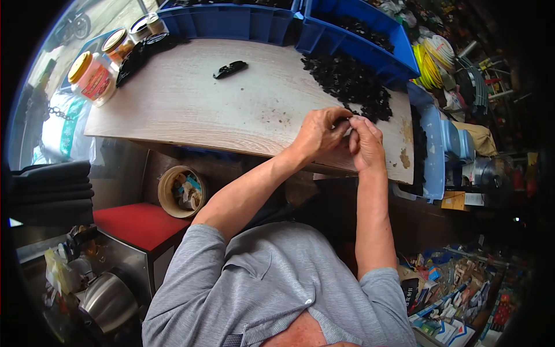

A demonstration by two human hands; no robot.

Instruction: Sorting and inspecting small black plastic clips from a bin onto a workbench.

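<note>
A grey shirt (277, 283) fills the near foreground. From the left, a jar with a yellow lid (92, 81) stands on the counter (191, 92), a long black bundle (139, 58) just beside it. Farther right lies a small black object (230, 70). The left hand (319, 132) and right hand (367, 144) nearly meet at the fingertips — whether their fingers are clamped on anything, I cannot tell. Just beyond spreads the pile of black pieces (347, 84) — on the counter, before a blue bin (352, 56).

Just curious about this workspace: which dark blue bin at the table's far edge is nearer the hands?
The right-hand bin, with the pile of black pieces before it; the other bin stands farther left.
</note>
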